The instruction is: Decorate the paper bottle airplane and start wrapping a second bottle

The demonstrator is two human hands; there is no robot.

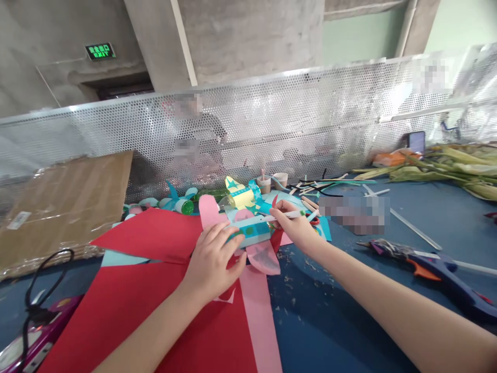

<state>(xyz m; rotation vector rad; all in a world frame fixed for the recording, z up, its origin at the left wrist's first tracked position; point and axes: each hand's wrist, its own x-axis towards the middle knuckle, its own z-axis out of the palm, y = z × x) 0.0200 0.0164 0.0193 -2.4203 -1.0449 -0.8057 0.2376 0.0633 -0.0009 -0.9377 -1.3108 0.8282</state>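
My left hand (213, 259) is curled around one end of a light-blue paper-wrapped bottle craft (252, 231) with pink wings, shaped like a plane, holding it on the red paper (155, 235). My right hand (292, 224) pinches a white pen (289, 215), its tip lying against the top of the blue body. A pink paper strip (258, 311) runs from under the craft toward me. A second plane craft (240, 196) in yellow and blue lies just behind.
A blue glue gun (430, 269) lies on the blue table at the right. Corn husks (446, 168) pile at the far right. Cardboard (66, 202) leans at the left, with a purple device and black cable (34, 331) near me. A perforated metal screen (272, 124) stands behind.
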